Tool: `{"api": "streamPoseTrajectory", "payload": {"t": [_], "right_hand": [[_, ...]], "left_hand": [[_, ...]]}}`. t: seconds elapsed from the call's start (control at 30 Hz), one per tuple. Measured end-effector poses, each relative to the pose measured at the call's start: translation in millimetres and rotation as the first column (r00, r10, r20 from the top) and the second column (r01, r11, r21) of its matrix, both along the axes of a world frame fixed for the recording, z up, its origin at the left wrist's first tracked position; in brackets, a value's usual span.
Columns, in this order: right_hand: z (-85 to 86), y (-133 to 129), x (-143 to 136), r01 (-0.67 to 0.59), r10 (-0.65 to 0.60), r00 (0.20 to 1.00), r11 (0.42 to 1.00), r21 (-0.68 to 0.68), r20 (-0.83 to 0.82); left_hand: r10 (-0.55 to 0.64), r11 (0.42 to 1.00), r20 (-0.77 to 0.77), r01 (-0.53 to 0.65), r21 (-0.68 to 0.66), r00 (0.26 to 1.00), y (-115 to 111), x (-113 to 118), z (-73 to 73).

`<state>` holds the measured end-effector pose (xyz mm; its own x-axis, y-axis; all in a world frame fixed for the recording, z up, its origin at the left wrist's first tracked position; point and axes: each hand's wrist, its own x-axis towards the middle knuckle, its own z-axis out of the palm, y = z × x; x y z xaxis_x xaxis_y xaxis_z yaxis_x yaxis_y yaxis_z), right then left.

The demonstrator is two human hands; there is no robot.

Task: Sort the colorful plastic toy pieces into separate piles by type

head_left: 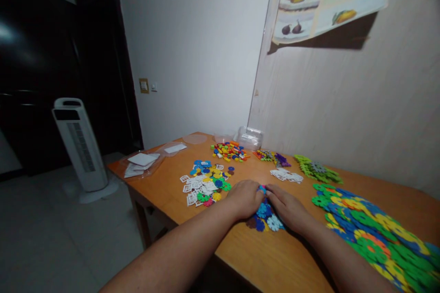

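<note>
Over the wooden table, my left hand (pixel 244 198) and my right hand (pixel 288 207) meet with their fingertips together. Both are closed around a small blue plastic snowflake disc (pixel 262 189), and a bit of pink shows beside it. My fingers hide most of what they grip. Just below the hands lies a loose group of snowflake discs in blue, dark blue and brown, with a light blue disc (pixel 274 223) in front. To the left of my left hand are a green disc (pixel 202 197), a yellow disc (pixel 216 197) and white lattice window pieces (pixel 192 187).
Large snowflake discs (pixel 373 249) cover the table's right side. Farther back lie green pieces (pixel 318 169), white pieces (pixel 286 175), small colourful blocks (pixel 229 151) and a clear plastic box (pixel 250 137). Bags with white cards (pixel 142 159) sit at the left edge. A tower fan (pixel 80 146) stands on the floor.
</note>
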<state>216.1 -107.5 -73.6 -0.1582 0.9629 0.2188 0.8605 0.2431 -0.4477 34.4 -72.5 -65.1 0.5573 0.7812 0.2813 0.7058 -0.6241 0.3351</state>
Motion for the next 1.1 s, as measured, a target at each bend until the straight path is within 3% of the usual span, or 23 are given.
{"api": "streamPoseTrajectory", "payload": {"t": [0.33, 0.7, 0.9, 1.1], "right_hand": [[0.9, -15.8, -4.8, -0.107, 0.109, 0.992, 0.994, 0.034, -0.064], [7.1, -24.2, -4.9, -0.117, 0.118, 0.987, 0.993, 0.019, -0.109], [7.2, -18.7, 4.5, 0.051, -0.032, 0.981, 0.994, 0.098, -0.193], [-0.1, -6.5, 23.1, 0.274, -0.239, 0.941, 0.954, 0.126, -0.240]], "left_hand": [[-0.099, 0.995, 0.038, 0.098, 0.033, 0.994, -14.4, -10.7, 5.3], [-0.109, 0.992, 0.092, 0.103, 0.070, 0.990, -17.2, -12.1, 5.9], [-0.117, 0.991, 0.184, 0.103, 0.086, 0.976, -18.8, -14.0, 7.9], [-0.049, 0.992, 0.355, 0.005, 0.124, 0.933, -11.8, -20.2, 10.4]]}}
